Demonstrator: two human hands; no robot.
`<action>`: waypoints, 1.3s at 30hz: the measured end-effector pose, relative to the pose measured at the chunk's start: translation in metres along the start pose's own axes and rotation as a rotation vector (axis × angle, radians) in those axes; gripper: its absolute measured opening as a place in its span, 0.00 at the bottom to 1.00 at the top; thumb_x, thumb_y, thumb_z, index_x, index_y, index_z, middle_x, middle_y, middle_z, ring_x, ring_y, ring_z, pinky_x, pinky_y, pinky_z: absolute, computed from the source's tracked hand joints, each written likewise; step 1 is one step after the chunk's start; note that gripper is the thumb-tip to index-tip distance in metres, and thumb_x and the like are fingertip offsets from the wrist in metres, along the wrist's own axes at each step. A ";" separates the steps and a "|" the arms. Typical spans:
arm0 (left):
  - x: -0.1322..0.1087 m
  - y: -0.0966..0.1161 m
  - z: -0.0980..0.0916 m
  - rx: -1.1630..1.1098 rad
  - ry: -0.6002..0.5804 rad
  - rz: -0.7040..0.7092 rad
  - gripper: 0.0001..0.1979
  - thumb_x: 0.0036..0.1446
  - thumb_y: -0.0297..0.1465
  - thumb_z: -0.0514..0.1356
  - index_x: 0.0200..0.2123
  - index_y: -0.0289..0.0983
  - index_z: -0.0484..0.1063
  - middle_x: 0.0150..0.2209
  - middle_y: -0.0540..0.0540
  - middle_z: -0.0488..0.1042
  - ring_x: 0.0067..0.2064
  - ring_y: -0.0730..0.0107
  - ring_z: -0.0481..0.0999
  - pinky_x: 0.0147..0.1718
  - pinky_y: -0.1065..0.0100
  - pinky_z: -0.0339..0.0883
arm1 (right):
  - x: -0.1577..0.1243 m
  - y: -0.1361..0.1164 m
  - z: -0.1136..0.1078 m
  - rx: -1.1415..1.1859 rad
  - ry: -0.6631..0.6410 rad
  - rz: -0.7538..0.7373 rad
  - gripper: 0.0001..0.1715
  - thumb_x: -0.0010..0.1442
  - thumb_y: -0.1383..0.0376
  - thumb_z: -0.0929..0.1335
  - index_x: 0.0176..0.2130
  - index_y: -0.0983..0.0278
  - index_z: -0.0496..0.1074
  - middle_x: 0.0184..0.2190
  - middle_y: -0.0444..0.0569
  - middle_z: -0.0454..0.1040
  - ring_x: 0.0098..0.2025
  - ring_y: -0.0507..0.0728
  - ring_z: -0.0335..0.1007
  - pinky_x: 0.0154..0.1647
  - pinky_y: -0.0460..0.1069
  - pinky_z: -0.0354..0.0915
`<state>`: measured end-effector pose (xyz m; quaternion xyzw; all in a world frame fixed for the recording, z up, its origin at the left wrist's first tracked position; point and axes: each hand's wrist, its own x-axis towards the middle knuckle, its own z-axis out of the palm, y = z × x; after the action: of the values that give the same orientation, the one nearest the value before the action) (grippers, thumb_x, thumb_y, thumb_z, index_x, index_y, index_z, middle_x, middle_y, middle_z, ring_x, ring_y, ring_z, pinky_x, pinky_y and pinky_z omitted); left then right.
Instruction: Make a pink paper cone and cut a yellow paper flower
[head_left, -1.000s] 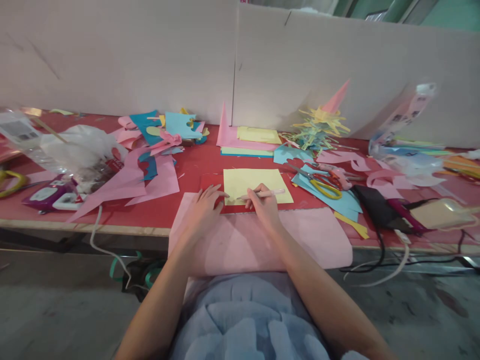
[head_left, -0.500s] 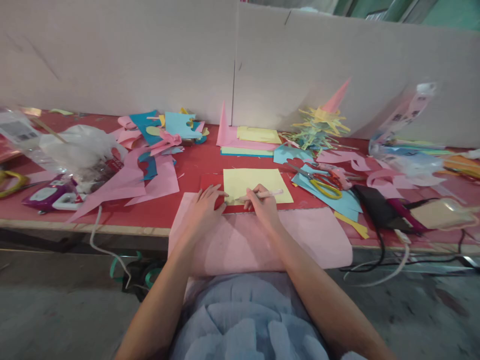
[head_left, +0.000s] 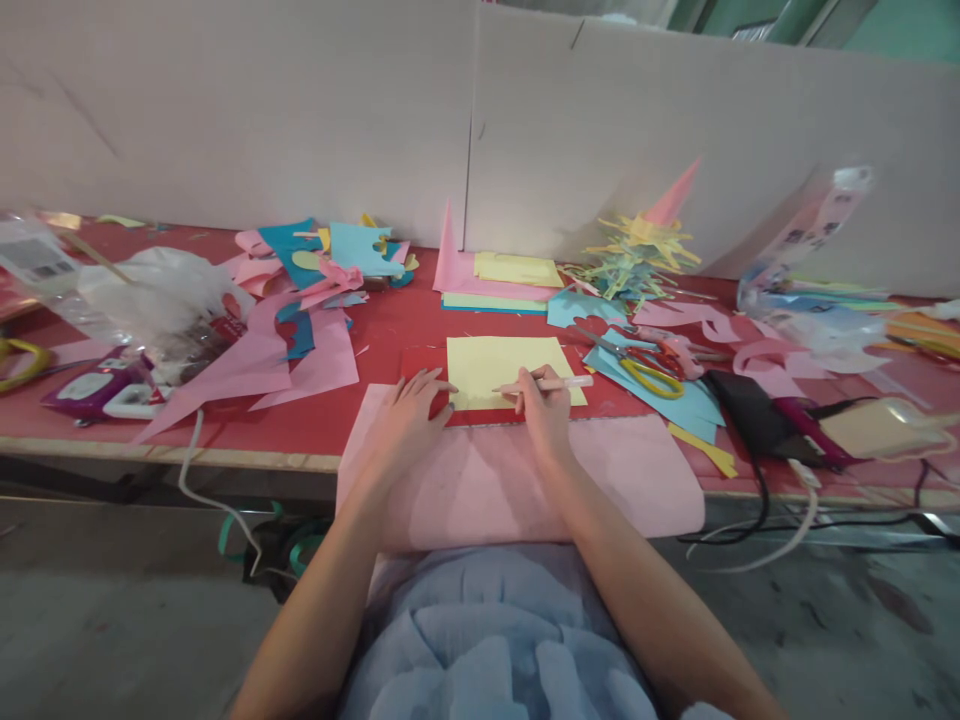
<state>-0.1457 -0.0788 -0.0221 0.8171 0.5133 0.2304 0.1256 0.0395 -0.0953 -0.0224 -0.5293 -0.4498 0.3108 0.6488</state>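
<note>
A yellow sheet of paper (head_left: pixel 487 362) lies flat on the red tabletop. My right hand (head_left: pixel 545 405) rests over its lower right part and grips a pale pen (head_left: pixel 574 382), whose tip points left at the sheet. At the sheet's lower left corner is my left hand (head_left: pixel 417 408), palm down with fingers stretched out, fingertips at the paper's edge. Under both wrists a large pink sheet (head_left: pixel 622 480) hangs over the table's front edge.
Scissors (head_left: pixel 652 378) lie on blue paper at the right, near a fringed paper tree (head_left: pixel 641 250). Black and purple devices (head_left: pixel 757 415) with cables sit farther right. At the left are pink paper scraps (head_left: pixel 240 375), a white plastic bag (head_left: pixel 154 295) and a purple device (head_left: pixel 105 385).
My right hand has slid to the right across the yellow sheet, carrying the pen with it. My left hand stays in place.
</note>
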 end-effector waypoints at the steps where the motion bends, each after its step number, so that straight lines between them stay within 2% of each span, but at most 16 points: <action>1: 0.000 0.000 0.000 0.003 -0.001 0.001 0.13 0.59 0.34 0.49 0.46 0.42 0.67 0.57 0.47 0.62 0.61 0.65 0.56 0.59 0.57 0.46 | 0.000 0.000 0.000 0.010 -0.006 0.000 0.15 0.56 0.57 0.64 0.24 0.60 0.57 0.11 0.35 0.57 0.22 0.50 0.65 0.34 0.48 0.68; 8: 0.000 -0.002 0.000 0.052 -0.012 0.044 0.15 0.60 0.34 0.48 0.48 0.45 0.66 0.59 0.47 0.60 0.60 0.65 0.56 0.59 0.56 0.47 | -0.002 -0.005 0.003 0.031 -0.069 0.004 0.18 0.58 0.55 0.63 0.23 0.61 0.56 0.12 0.37 0.61 0.20 0.49 0.63 0.30 0.46 0.65; 13: 0.001 -0.003 0.002 0.056 -0.003 0.043 0.15 0.60 0.34 0.48 0.48 0.44 0.67 0.58 0.46 0.61 0.60 0.64 0.56 0.59 0.55 0.47 | -0.002 -0.004 0.002 -0.031 -0.156 0.025 0.19 0.56 0.55 0.64 0.22 0.61 0.56 0.10 0.37 0.60 0.16 0.48 0.58 0.22 0.44 0.58; 16: 0.001 -0.003 0.002 0.052 -0.004 0.042 0.15 0.60 0.33 0.48 0.48 0.44 0.67 0.58 0.47 0.61 0.61 0.65 0.56 0.59 0.56 0.46 | -0.001 0.000 0.003 -0.072 -0.207 0.039 0.19 0.56 0.56 0.65 0.21 0.61 0.57 0.11 0.37 0.61 0.15 0.48 0.56 0.20 0.44 0.55; 19: 0.000 -0.002 0.001 0.052 -0.009 0.036 0.15 0.60 0.34 0.48 0.48 0.45 0.67 0.58 0.47 0.61 0.60 0.65 0.56 0.59 0.56 0.46 | -0.001 0.002 0.002 -0.098 -0.171 0.031 0.18 0.56 0.57 0.64 0.21 0.61 0.57 0.11 0.38 0.62 0.16 0.48 0.56 0.20 0.44 0.54; 25: 0.000 -0.001 -0.001 0.040 -0.013 0.037 0.15 0.60 0.34 0.48 0.48 0.44 0.67 0.59 0.47 0.60 0.61 0.65 0.55 0.59 0.56 0.46 | 0.001 -0.001 -0.007 -0.069 0.068 -0.001 0.16 0.57 0.59 0.64 0.22 0.61 0.57 0.11 0.36 0.57 0.18 0.50 0.61 0.24 0.44 0.57; 27: 0.000 -0.001 0.000 0.042 -0.014 0.034 0.15 0.60 0.34 0.48 0.48 0.45 0.67 0.59 0.47 0.60 0.61 0.64 0.56 0.59 0.56 0.46 | 0.001 -0.002 -0.010 -0.080 0.055 0.024 0.17 0.56 0.58 0.64 0.21 0.61 0.57 0.10 0.36 0.58 0.17 0.49 0.59 0.22 0.44 0.56; 32: 0.000 -0.001 0.001 0.049 -0.001 0.033 0.15 0.60 0.34 0.48 0.48 0.45 0.67 0.58 0.48 0.61 0.61 0.65 0.56 0.59 0.57 0.46 | 0.001 0.001 -0.015 -0.084 -0.074 0.059 0.18 0.56 0.56 0.64 0.21 0.61 0.57 0.11 0.37 0.61 0.16 0.48 0.57 0.21 0.44 0.54; 39: 0.000 -0.002 0.001 0.060 -0.004 0.039 0.15 0.59 0.33 0.48 0.47 0.45 0.67 0.58 0.48 0.61 0.61 0.65 0.56 0.59 0.56 0.47 | 0.001 0.004 -0.013 -0.087 -0.117 0.044 0.19 0.55 0.54 0.65 0.22 0.61 0.57 0.13 0.39 0.64 0.17 0.49 0.60 0.22 0.44 0.57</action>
<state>-0.1466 -0.0779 -0.0234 0.8307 0.5037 0.2159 0.0975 0.0521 -0.0989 -0.0264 -0.5476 -0.4883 0.3358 0.5907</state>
